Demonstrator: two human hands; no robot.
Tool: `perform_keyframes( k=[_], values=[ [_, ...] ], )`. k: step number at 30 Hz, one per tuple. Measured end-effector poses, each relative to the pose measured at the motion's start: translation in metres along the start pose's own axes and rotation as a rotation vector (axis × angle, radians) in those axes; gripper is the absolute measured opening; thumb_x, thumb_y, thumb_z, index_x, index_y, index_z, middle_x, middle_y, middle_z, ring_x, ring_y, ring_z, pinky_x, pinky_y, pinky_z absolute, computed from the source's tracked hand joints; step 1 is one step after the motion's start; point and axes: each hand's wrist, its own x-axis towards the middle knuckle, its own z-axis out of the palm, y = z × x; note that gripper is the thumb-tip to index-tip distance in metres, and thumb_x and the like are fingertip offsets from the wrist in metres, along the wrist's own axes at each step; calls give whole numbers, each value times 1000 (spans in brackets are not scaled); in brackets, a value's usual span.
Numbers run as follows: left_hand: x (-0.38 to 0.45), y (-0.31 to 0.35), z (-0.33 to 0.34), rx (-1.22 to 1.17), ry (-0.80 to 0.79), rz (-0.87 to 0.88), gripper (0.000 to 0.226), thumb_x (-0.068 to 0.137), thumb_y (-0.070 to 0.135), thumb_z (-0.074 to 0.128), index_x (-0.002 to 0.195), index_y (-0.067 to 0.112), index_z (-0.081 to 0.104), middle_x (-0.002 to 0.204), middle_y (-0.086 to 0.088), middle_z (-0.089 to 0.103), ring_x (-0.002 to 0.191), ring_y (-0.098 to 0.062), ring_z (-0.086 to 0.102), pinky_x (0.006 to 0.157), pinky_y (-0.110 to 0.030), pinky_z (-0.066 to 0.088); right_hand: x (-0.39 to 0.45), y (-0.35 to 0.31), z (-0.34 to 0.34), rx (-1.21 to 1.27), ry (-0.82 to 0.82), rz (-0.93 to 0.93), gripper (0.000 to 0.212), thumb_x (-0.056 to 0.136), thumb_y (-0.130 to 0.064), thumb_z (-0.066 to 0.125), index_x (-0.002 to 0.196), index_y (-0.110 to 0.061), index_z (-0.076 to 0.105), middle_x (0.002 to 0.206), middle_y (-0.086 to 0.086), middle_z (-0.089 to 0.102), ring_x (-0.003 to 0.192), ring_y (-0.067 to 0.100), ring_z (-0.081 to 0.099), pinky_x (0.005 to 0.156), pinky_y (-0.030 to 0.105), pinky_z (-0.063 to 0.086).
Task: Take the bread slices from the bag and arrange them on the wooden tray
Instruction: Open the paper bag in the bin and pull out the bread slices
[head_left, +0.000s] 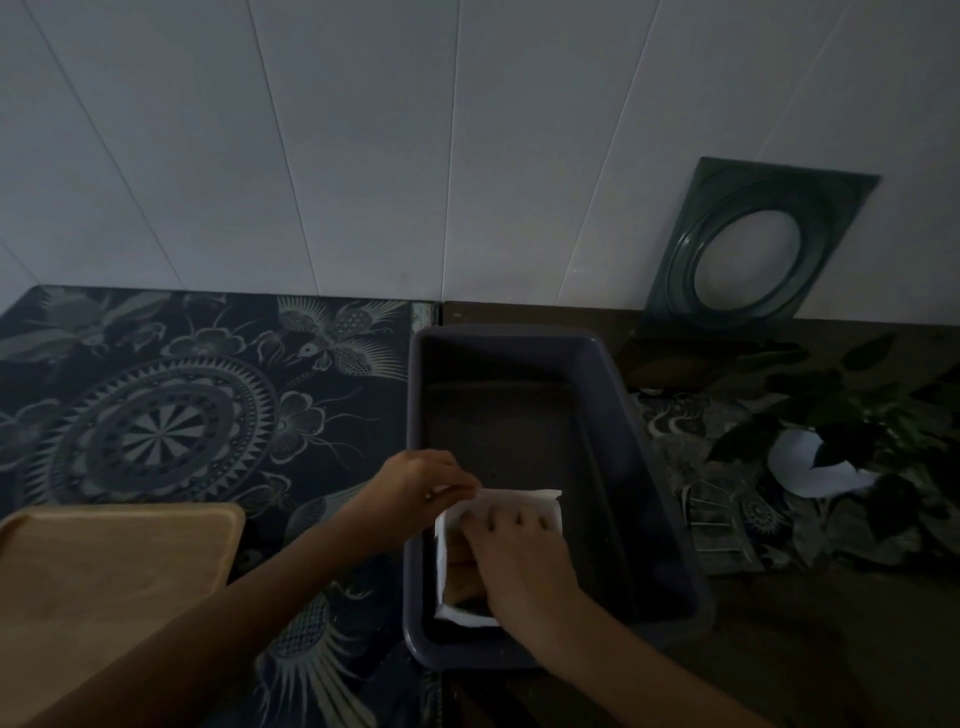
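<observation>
The scene is dim. A white bread bag (540, 501) lies in the near left part of a dark plastic tub (613, 395). Brown bread slices (460, 564) show through the bag's open side. My left hand (421, 486) pinches the bag's upper left edge. My right hand (519, 566) rests on top of the bag with its fingers spread over the bread; whether it grips a slice is hidden. The wooden tray (104, 571) sits at the lower left with nothing on it.
A dark cloth with a pale floral pattern (171, 415) covers the counter on the left. A green square frame with a round hole (748, 249) leans on the white wall. A leafy plant in a white pot (831, 447) stands at the right.
</observation>
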Motion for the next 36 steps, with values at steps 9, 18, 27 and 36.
perform_keyframes(
  k=[9, 18, 27, 36],
  values=[
    [5, -2, -2, -21, -57, -29, 16, 91, 16, 71, 106, 16, 78, 100, 3, 75, 89, -5, 69, 80, -15, 55, -35, 12, -33, 130, 141, -30, 69, 93, -26, 68, 150, -28, 30, 155, 7, 38, 138, 34, 37, 99, 47, 45],
    [1, 0, -9, -53, -111, -82, 16, 92, 19, 70, 107, 20, 76, 103, 8, 75, 91, 4, 67, 82, -4, 50, -64, 34, -78, 214, 227, -63, 48, 92, -37, 66, 128, -43, 35, 124, -8, 54, 112, 22, 54, 76, 35, 44],
    [-6, 9, -24, -90, -168, -131, 37, 88, 15, 74, 124, 23, 69, 109, 14, 73, 93, 14, 64, 83, -2, 48, -91, 49, -125, 251, 248, -93, 39, 91, -38, 66, 122, -47, 43, 113, -16, 57, 103, 8, 58, 79, 31, 49],
    [-27, 27, -49, -290, -184, -96, 100, 67, 41, 91, 140, 62, 26, 138, 46, 41, 126, 21, 41, 97, 4, 34, -113, 57, -163, 395, 358, -109, 48, 86, -36, 77, 123, -50, 49, 111, -21, 63, 100, -1, 62, 86, 34, 56]
  ],
)
